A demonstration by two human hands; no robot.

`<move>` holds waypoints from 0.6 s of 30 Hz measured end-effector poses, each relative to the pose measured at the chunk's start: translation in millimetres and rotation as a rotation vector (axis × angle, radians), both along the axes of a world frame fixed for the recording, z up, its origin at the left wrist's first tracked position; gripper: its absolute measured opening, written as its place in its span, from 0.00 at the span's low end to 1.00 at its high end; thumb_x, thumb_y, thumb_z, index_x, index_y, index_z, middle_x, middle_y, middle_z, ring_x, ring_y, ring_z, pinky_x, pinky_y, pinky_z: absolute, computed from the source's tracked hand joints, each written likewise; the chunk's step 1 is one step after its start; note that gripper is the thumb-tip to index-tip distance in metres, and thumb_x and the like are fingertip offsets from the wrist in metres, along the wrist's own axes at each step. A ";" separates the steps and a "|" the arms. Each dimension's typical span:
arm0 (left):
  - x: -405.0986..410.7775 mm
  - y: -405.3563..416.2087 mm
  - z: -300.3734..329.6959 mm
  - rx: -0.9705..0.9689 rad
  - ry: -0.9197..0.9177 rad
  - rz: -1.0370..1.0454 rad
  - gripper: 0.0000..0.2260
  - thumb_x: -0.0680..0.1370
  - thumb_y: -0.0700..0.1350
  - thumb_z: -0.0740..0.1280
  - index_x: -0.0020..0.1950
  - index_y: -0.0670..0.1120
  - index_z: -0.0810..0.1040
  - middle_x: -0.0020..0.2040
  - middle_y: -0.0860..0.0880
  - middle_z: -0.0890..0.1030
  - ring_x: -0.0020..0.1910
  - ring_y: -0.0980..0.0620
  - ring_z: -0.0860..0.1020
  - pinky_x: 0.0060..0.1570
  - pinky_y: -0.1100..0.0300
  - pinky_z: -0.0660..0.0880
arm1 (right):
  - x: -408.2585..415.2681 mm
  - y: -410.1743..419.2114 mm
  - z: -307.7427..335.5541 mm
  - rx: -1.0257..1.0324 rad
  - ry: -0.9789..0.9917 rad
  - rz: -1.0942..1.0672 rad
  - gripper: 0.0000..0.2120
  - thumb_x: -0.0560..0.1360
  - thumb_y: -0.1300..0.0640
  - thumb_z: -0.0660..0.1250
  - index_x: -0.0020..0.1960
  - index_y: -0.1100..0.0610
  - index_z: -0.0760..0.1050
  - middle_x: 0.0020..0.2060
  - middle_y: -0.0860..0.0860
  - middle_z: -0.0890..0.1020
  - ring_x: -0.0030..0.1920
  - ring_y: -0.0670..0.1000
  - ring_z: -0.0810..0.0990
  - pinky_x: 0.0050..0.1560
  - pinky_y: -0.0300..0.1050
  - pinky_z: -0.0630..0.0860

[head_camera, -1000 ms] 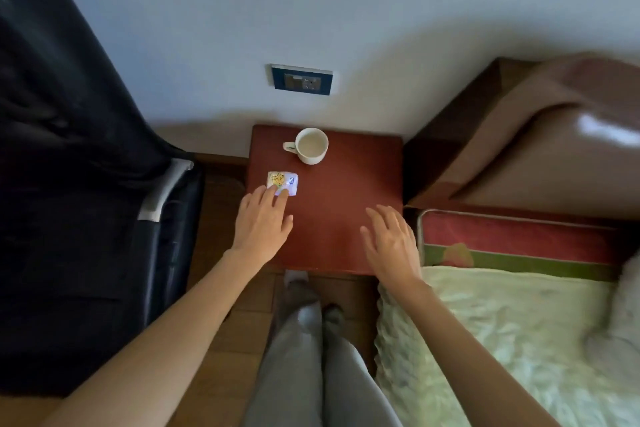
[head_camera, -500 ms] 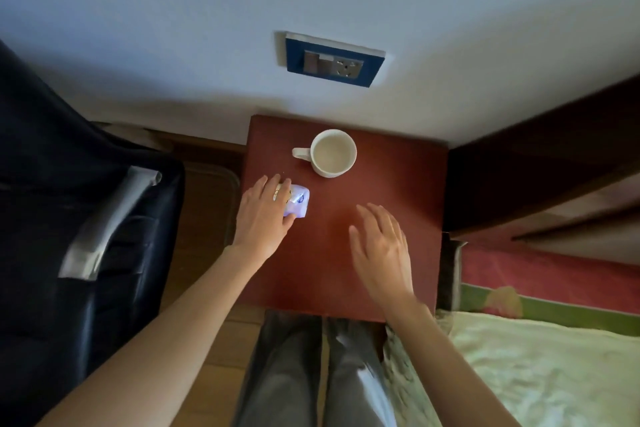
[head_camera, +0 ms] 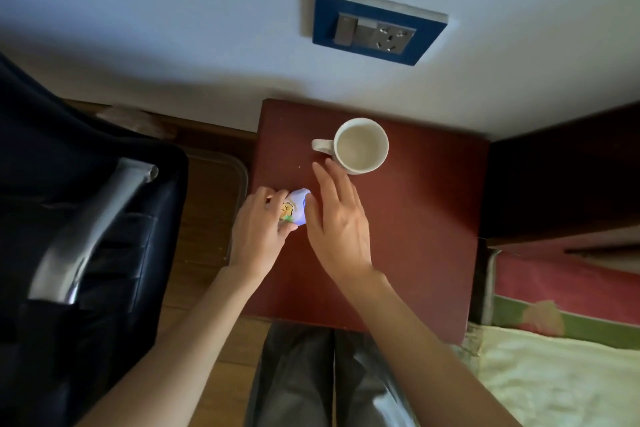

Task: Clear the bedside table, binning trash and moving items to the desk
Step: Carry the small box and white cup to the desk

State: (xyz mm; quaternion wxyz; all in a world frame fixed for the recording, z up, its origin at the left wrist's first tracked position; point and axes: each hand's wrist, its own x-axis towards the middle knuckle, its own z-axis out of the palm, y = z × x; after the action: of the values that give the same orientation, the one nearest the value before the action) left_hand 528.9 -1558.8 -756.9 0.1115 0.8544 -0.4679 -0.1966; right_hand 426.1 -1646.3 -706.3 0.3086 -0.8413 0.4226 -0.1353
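Note:
A small white and purple packet (head_camera: 295,206) with a yellow cartoon print sits at the left edge of the red-brown bedside table (head_camera: 426,218). My left hand (head_camera: 258,230) is closed on the packet's left side. My right hand (head_camera: 337,218) has its fingers spread, with the thumb side against the packet's right side and the fingertips close to a white mug (head_camera: 358,146). The mug stands upright near the table's back edge, handle to the left, and looks empty.
A dark office chair (head_camera: 86,236) with a grey armrest stands to the left. Between the chair and the table, a clear bin rim (head_camera: 239,180) shows over the wooden floor. The bed (head_camera: 561,367) and its headboard lie to the right. A wall socket (head_camera: 377,26) sits above the table.
My left hand has curled around the packet and drawn it toward the table's left edge. My right hand has moved left across the table to the packet's other side. The camera came closer.

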 end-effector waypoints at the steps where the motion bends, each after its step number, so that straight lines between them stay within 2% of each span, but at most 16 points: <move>1: 1.0 2.7 0.4 -0.009 0.009 0.012 0.23 0.64 0.45 0.78 0.56 0.43 0.76 0.47 0.44 0.77 0.43 0.44 0.76 0.35 0.52 0.77 | 6.4 -2.1 -1.6 -0.018 0.000 -0.001 0.21 0.76 0.57 0.56 0.67 0.60 0.70 0.68 0.57 0.71 0.64 0.56 0.74 0.58 0.51 0.76; 3: 2.7 7.9 1.0 -0.026 0.016 0.033 0.24 0.64 0.45 0.79 0.56 0.43 0.76 0.47 0.44 0.77 0.44 0.44 0.77 0.32 0.53 0.77 | 18.9 -7.5 -7.1 -0.081 0.034 -0.003 0.21 0.75 0.57 0.56 0.66 0.61 0.71 0.69 0.58 0.70 0.59 0.57 0.78 0.51 0.48 0.79; 6: 4.6 12.8 2.4 -0.032 0.012 0.052 0.24 0.64 0.45 0.78 0.56 0.43 0.76 0.47 0.45 0.77 0.44 0.45 0.77 0.30 0.55 0.76 | 34.9 -15.8 -17.9 -0.171 0.145 0.001 0.21 0.72 0.59 0.65 0.65 0.60 0.73 0.68 0.60 0.71 0.50 0.56 0.83 0.42 0.43 0.80; 8: 5.4 15.5 2.4 -0.038 0.013 0.068 0.23 0.64 0.44 0.78 0.56 0.43 0.76 0.47 0.46 0.77 0.43 0.45 0.77 0.29 0.55 0.75 | 40.8 -20.3 -23.7 -0.208 0.190 0.005 0.23 0.69 0.59 0.70 0.64 0.60 0.74 0.65 0.59 0.74 0.45 0.55 0.84 0.38 0.43 0.79; 11: 5.9 18.7 2.5 -0.051 0.017 0.080 0.23 0.64 0.43 0.78 0.56 0.44 0.75 0.47 0.46 0.77 0.44 0.45 0.76 0.28 0.55 0.74 | 40.4 -24.2 -25.6 -0.270 0.221 -0.009 0.21 0.69 0.59 0.70 0.61 0.59 0.76 0.59 0.55 0.78 0.38 0.54 0.83 0.34 0.43 0.78; 13: 5.3 20.8 1.7 -0.055 0.016 0.077 0.23 0.65 0.43 0.78 0.57 0.43 0.75 0.47 0.46 0.78 0.44 0.45 0.77 0.29 0.55 0.75 | 34.3 -21.3 -25.5 -0.289 0.205 -0.022 0.17 0.70 0.59 0.69 0.58 0.59 0.76 0.56 0.54 0.79 0.37 0.54 0.82 0.34 0.44 0.76; 18: 2.0 23.4 0.1 -0.072 0.035 0.091 0.22 0.65 0.43 0.77 0.57 0.43 0.75 0.48 0.46 0.78 0.45 0.45 0.76 0.30 0.57 0.73 | -1.4 -7.8 -29.9 -0.318 0.132 -0.067 0.08 0.73 0.60 0.66 0.51 0.58 0.79 0.50 0.51 0.81 0.42 0.53 0.80 0.36 0.45 0.75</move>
State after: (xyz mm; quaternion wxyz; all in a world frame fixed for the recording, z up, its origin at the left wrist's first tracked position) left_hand 530.9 -1535.4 -756.8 0.1589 0.8666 -0.4335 -0.1892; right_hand 424.7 -1654.1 -736.2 0.1389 -0.8721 0.4429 -0.1551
